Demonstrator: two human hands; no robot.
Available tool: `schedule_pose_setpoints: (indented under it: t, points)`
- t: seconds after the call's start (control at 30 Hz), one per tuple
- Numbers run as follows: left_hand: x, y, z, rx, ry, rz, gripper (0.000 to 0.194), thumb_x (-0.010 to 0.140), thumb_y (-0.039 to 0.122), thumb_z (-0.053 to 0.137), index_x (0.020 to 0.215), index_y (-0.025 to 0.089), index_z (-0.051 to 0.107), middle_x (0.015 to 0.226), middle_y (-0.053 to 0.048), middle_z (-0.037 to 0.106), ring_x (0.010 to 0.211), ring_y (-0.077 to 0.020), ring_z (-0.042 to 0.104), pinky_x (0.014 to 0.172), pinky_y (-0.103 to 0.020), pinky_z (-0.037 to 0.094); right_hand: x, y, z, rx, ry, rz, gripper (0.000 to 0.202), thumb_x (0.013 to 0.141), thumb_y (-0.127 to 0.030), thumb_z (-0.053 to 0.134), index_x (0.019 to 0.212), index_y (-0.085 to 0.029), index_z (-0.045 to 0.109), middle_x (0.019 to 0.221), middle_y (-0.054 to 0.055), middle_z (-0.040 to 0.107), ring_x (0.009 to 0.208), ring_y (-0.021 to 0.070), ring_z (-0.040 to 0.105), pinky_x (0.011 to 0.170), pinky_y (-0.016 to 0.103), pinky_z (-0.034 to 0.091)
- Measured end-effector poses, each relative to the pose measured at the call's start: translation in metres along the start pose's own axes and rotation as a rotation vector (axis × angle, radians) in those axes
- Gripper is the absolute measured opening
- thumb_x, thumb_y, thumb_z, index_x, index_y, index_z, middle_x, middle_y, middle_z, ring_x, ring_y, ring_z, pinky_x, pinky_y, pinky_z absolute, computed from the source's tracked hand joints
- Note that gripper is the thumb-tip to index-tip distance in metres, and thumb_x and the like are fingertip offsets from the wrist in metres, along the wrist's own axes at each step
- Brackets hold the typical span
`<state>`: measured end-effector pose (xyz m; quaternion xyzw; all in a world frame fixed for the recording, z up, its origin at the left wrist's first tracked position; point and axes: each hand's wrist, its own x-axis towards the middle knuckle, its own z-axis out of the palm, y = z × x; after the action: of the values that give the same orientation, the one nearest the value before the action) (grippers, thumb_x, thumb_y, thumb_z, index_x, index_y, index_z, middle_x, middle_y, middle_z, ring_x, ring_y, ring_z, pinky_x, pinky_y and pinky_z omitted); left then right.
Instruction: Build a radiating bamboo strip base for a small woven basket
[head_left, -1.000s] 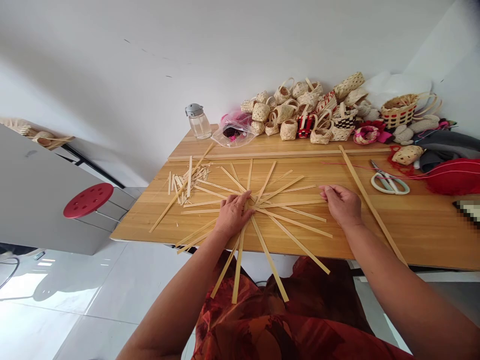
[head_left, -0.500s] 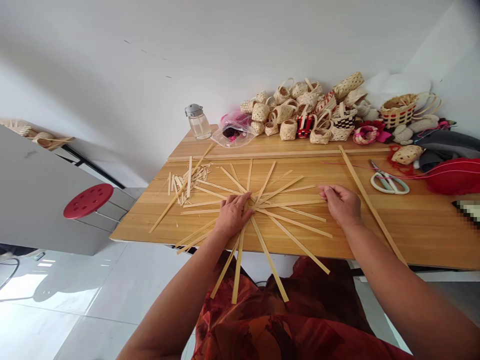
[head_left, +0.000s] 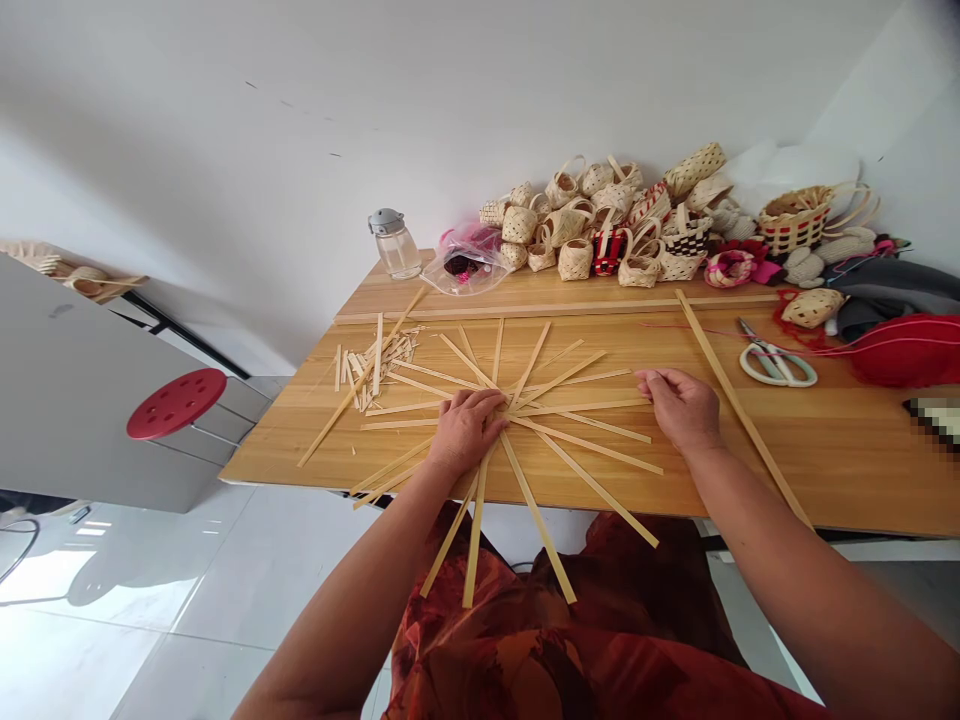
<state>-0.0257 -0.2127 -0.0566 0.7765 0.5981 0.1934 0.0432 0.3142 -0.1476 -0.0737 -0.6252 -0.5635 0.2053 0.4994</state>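
Flat pale wood or bamboo strips cross at one centre and fan out like spokes over the table, several reaching past its front edge. My left hand lies over the crossing, fingers bent and together, thumb lower, holding the strips down and hiding part of the centre. To the right, my right hand is closed in a pinch by the outer ends of two spokes. One strip runs up to its curled fingers; what the fingertips hold is too small to make out.
Cut scraps and a long strip lie left; another long strip and scissors lie right. Small woven baskets, a plastic bag and a bottle stand behind. A red stool stands left of the table.
The fingers of my left hand have shifted slightly at the crossing. My right hand and the strips look almost unchanged; the whole view has moved a touch.
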Motion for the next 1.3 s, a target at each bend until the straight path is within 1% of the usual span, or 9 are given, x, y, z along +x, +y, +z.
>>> schedule_pose_setpoints:
  t: [0.27,0.43,0.87,1.07,1.3]
  points:
    - [-0.0002,0.0000,-0.0002,-0.001,0.005,0.006,0.038,0.096,0.044,0.059,0.133,0.034,0.061,0.140,0.001,0.063,0.125,-0.0252,0.052,0.100,-0.045,0.041,-0.0005,-0.0024,-0.0004,-0.003,-0.008,0.008,0.030,0.087,-0.044,0.057,0.094,-0.023,0.078,0.079,0.004,0.075,0.076,0.0223,0.070,0.078,0.036,0.054]
    - [-0.0003,0.0017,-0.0018,0.006,-0.012,-0.010,0.038,0.096,0.045,0.058,0.133,0.034,0.061,0.140,0.000,0.063,0.126,-0.0258,0.051,0.101,-0.045,0.041,-0.0002,-0.0011,-0.0007,-0.002,-0.004,0.010,0.030,0.087,-0.044,0.057,0.094,-0.023,0.078,0.078,0.004,0.075,0.075,0.0220,0.070,0.076,0.035,0.055]
    - [-0.0003,0.0003,-0.0003,0.000,-0.001,0.002,0.038,0.096,0.044,0.059,0.133,0.034,0.061,0.140,0.000,0.063,0.125,-0.0255,0.052,0.100,-0.045,0.040,0.0001,-0.0011,0.0002,0.014,-0.009,0.032,0.029,0.087,-0.043,0.058,0.094,-0.024,0.078,0.078,0.003,0.075,0.076,0.0218,0.070,0.077,0.035,0.054]
    - [-0.0004,-0.0001,-0.0003,0.002,0.005,0.007,0.038,0.096,0.044,0.060,0.133,0.034,0.062,0.140,0.001,0.063,0.125,-0.0253,0.052,0.100,-0.044,0.041,0.0006,0.0006,0.0006,0.001,-0.006,0.018,0.030,0.087,-0.044,0.058,0.094,-0.023,0.078,0.078,0.003,0.075,0.075,0.0214,0.070,0.076,0.034,0.054]
    - [-0.0004,-0.0012,0.0009,-0.004,0.020,0.019,0.037,0.096,0.044,0.060,0.131,0.034,0.062,0.139,0.002,0.064,0.124,-0.0250,0.053,0.099,-0.044,0.041,-0.0009,-0.0040,-0.0011,-0.004,0.000,0.012,0.029,0.087,-0.043,0.057,0.094,-0.023,0.078,0.079,0.004,0.075,0.077,0.0221,0.070,0.077,0.035,0.053]
